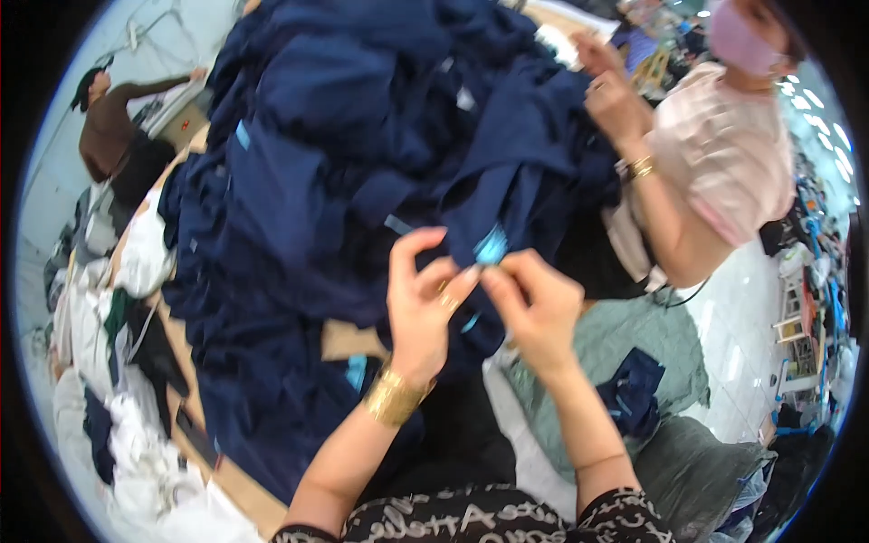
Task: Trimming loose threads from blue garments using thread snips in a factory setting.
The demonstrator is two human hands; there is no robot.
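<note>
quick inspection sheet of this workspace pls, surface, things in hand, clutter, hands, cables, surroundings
surface: wooden table, mostly buried under cloth
job's things: small light blue tag pinched at the fingertips, attached to a dark navy garment on a big navy pile
clutter: white and dark cloth heap at left; grey-green sack at right
grippers: left hand and right hand both pinch at the tag
cables: nothing seen
surroundings: co-worker's hand on the pile; another person far left

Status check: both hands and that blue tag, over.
Left hand and right hand pinching light blue tag on navy garment pile. Co-worker's hand on pile beyond.
</note>
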